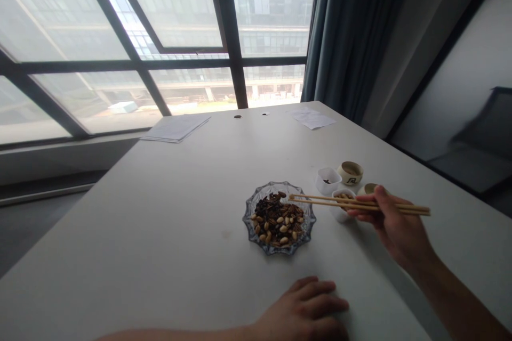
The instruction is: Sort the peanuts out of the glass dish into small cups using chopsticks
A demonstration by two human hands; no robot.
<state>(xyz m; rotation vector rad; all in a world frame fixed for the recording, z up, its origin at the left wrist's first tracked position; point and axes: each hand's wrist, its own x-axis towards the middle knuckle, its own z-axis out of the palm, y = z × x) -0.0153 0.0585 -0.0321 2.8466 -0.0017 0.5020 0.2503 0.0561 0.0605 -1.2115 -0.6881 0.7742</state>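
Observation:
My right hand (pixel 394 224) is closed round a pair of wooden chopsticks (pixel 328 201). Their tips hang over the right rim of a scalloped glass bowl (pixel 248 224); a small brownish piece seems pinched there. Inside the bowl lies a mix of pale nuts (pixel 284 228) and dark, seed-like pieces (pixel 270 205). Under the chopsticks, a white cup (pixel 340 217) contains brown nuts. Behind it, another white cup (pixel 325 186) has a few dark bits in it. My left hand (pixel 306 311) rests on the table in front of the bowl, fingers spread and holding nothing.
A cream cup with a dark mark (pixel 351 177) stands beyond the white cups, and a similar cup (pixel 368 188) is partly hidden by my right hand. Papers (pixel 176 128) lie on the white table (pixel 180 213) at far left, with another sheet (pixel 313 117) at far right.

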